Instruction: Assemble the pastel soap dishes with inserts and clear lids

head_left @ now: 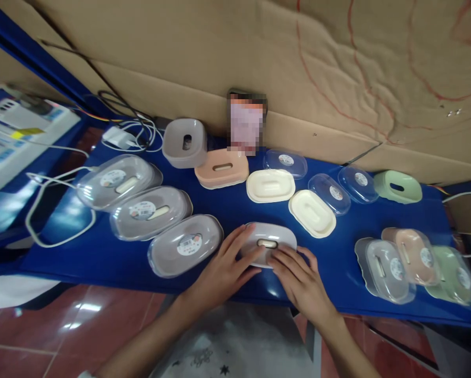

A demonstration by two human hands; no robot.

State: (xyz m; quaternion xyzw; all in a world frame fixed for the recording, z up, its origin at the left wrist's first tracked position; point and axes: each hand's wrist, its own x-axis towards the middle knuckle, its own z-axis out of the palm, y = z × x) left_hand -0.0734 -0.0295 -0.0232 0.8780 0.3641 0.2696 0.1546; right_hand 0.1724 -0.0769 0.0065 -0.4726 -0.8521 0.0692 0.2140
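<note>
Right now both hands rest on a white soap box near the front edge of the blue table, at about six o'clock in the view; the left hand lies at eight o'clock of the box, fingers spread and laid flat on its left end, gripping nothing that I can make out; the right hand sits at four o'clock of it, fingers loosely curled over the right end and front rim; the box lies with its slotted base upward, the oval slot showing between the two sets of fingertips.

At nine to ten o'clock of the box three lidded grey boxes stand in a slanting row, each under a clear cover with a round label; at twelve o'clock lie a peach base and a cream base, with a second cream base at one o'clock; just beyond these, clear lids lie singly; a grey base stands at eleven o'clock, beside white cables; a green base is far off at two o'clock; at three o'clock three covered boxes, grey, peach and green, overlap one another; cardboard backs the table.
</note>
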